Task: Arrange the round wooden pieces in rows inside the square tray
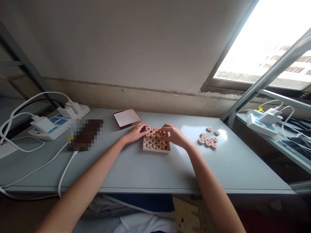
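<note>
A shallow box [155, 150] of round wooden Chinese chess pieces [152, 146] rests on the desk, with red characters in the far rows and black ones in the near rows. My left hand [135, 133] grips the box's left side, its thumb reaching over the pieces at the edge. Over the right half of the box, my right hand [174, 134] has its fingers closed on a chess piece [159, 134] among the red ones. That hand hides part of the far right pieces. Several loose red chess pieces [208, 143] lie on the desk to the right.
Behind the box, to its left, lies an open lid [127, 118] with a pale inside. Power strips [58, 123] with white chargers and cables stand at the left and on a shelf at right. A blurred-out dark object [87, 134] lies left of my arms.
</note>
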The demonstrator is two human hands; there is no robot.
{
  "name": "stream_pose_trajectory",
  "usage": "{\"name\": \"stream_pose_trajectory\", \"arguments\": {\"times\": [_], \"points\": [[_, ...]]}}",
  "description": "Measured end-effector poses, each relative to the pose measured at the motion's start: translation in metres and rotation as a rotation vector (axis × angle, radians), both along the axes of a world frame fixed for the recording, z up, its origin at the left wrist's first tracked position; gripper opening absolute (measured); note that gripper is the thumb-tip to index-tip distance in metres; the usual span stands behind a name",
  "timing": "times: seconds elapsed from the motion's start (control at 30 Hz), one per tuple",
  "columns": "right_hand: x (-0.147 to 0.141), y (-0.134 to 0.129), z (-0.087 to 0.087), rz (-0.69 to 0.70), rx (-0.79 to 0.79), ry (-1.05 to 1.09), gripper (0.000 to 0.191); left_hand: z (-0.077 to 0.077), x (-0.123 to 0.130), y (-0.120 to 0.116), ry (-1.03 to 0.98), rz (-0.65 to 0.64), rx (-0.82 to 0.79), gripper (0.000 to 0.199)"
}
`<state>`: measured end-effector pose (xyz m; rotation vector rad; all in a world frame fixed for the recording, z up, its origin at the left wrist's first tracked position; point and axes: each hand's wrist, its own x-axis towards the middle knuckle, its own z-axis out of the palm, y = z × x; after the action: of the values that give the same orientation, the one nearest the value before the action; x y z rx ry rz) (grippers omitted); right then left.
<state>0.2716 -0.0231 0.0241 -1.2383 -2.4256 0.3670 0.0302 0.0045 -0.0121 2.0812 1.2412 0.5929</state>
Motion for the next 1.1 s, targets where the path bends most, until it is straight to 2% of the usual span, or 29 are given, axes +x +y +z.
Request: {"name": "stream_pose_trajectory", "arguments": {"times": [0.27,0.47,0.67,0.97,1.03,1.1], "points": [[0.001,0.000,0.001,-0.016,0.012,-0.059,0.023,0.001,0.000,-0.001,0.008,0.006,0.003,0.041],[-0.001,-0.001,0.001,-0.033,0.055,-0.065,0.038,-0.002,-0.001,0.001,0.008,-0.006,0.011,0.042],[0.001,-0.002,0.002,-0.053,0.028,-0.075,0.029,-0.001,-0.001,0.000,0.006,-0.004,0.005,0.042],[0.001,-0.002,0.003,-0.057,-0.002,-0.039,0.028,0.001,0.000,-0.001,0.010,-0.001,0.006,0.042],[0.005,-0.001,0.004,-0.043,-0.014,-0.013,0.027,0.002,0.000,-0.002,0.012,0.001,0.007,0.042],[0.015,0.003,0.005,-0.085,0.010,-0.016,0.027,0.002,0.000,-0.002,0.015,0.003,0.006,0.042]]}}
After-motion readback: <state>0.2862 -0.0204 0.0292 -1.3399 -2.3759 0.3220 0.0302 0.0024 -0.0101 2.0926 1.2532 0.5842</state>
